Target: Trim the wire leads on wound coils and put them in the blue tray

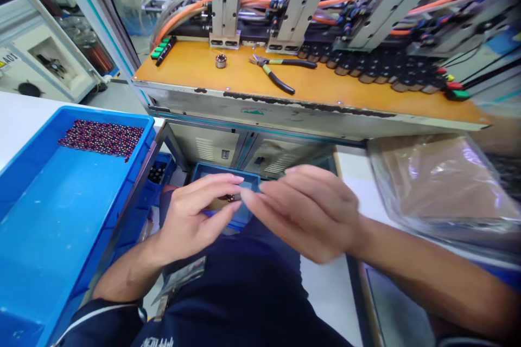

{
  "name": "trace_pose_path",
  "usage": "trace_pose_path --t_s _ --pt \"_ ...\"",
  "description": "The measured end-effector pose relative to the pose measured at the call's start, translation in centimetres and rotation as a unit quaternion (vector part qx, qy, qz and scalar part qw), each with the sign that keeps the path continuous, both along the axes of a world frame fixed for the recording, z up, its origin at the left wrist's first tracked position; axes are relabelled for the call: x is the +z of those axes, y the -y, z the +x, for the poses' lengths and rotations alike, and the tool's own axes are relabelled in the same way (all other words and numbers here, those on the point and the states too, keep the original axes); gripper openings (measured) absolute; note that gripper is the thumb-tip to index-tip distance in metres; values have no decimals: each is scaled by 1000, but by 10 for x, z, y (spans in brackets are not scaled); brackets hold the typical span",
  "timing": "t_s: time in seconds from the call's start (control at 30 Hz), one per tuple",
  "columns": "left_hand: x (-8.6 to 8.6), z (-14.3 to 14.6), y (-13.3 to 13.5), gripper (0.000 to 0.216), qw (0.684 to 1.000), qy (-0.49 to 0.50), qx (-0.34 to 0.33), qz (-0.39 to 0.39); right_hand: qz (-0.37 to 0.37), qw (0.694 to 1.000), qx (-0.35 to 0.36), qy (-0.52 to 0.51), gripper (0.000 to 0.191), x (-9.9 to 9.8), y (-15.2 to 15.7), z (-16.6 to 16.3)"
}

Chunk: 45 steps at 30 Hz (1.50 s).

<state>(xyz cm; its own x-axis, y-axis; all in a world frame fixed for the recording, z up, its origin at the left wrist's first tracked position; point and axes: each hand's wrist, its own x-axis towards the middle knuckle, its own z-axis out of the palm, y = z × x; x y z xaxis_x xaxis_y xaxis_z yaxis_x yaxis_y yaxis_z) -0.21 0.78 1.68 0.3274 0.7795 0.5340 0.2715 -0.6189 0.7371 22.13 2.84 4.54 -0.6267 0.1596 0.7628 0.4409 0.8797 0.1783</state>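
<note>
My left hand (193, 214) is closed in a pinch, with a small motor stator (233, 197) between thumb and fingertips. Only a dark, metallic bit of the stator shows; the fingers cover the rest. My right hand (307, 211) is right beside it, blurred by motion, its fingers bent together and one fingertip close to or touching the stator's right side. Whatever the right fingers pinch is too small or hidden to name. Both hands are above my lap.
On the orange machine shelf (179, 73) are another stator (220, 61), pliers (277, 69), a black marker (165, 52) and a row of dark cylindrical parts (382, 70). A blue tray (77, 190) at left holds many small wound parts (103, 138). Plastic-wrapped cardboard (443, 179) lies right.
</note>
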Motion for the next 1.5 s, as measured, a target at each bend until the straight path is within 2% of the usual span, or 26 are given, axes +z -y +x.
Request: trace_pose_path --t_s 0.03,0.07,0.13,0.17,0.23,0.3,0.33,0.37,0.4,0.43,0.5,0.53,0.6,0.67,0.77,0.87,1.1,1.23,1.3,1.37,1.4,1.43,1.5 --pt "-1 -1 1 31 1000 3 -3 -4 9 1000 -4 23 11 1 -4 -6" --pt "-2 -2 2 32 1000 8 -6 -9 -26 999 -15 28 13 1 -6 -11" --pt "-5 -5 4 34 999 28 -7 -17 -187 982 -2 15 22 -4 -6 -18" --pt "-6 -7 5 35 999 36 -8 -18 -292 956 20 2 26 -5 -4 -20" --pt "-8 -11 6 33 999 49 -13 -7 -485 872 72 -22 32 -5 1 -23" --pt "-8 -14 6 32 998 55 -16 4 -613 781 116 -18 36 1 0 -22" --pt "-9 -16 6 31 998 58 -15 5 -643 756 123 -7 37 6 -5 -20" --pt "-9 -17 6 31 998 63 -11 3 -646 755 115 -2 36 11 -14 -17" --pt "-9 -19 5 32 998 68 -3 -1 -619 780 89 -9 33 15 -27 -14" --pt "-10 -20 5 33 997 73 6 -5 -563 825 40 -30 28 19 -45 -9" --pt "-11 -21 3 33 996 84 27 -12 -385 911 -106 -98 18 24 -90 3" --pt "-12 -22 2 33 995 90 37 -14 -323 925 -172 -101 21 25 -115 9" --pt "-12 -22 1 33 993 101 53 -15 -289 923 -253 -36 31 23 -160 21" --pt "-13 -23 0 33 991 111 69 -10 -288 909 -300 41 45 17 -192 28" --pt "-13 -25 1 32 989 116 92 2 -300 885 -337 111 51 6 -210 31" --pt "-12 -28 3 28 987 117 114 2 -286 876 -361 144 51 -3 -202 35" --pt "-12 -24 1 22 984 130 118 -25 -273 909 -285 136 53 -14 -158 62" --pt "-12 -20 0 22 985 123 116 -25 -244 935 -244 79 55 -27 -108 65" --pt "-12 -20 0 24 986 123 114 -22 -268 939 -213 28 60 -40 -72 56" --pt "-11 -20 0 26 986 125 112 -22 -345 923 -167 -16 55 -54 -33 43" --pt "-11 -19 -1 27 986 126 111 -22 -402 906 -128 -38 51 -60 -13 37" --pt "-11 -19 -1 28 985 126 112 -22 -469 877 -84 -64 50 -65 5 30" --pt "-11 -18 -1 27 986 124 112 -26 -593 796 9 -120 57 -71 34 17"
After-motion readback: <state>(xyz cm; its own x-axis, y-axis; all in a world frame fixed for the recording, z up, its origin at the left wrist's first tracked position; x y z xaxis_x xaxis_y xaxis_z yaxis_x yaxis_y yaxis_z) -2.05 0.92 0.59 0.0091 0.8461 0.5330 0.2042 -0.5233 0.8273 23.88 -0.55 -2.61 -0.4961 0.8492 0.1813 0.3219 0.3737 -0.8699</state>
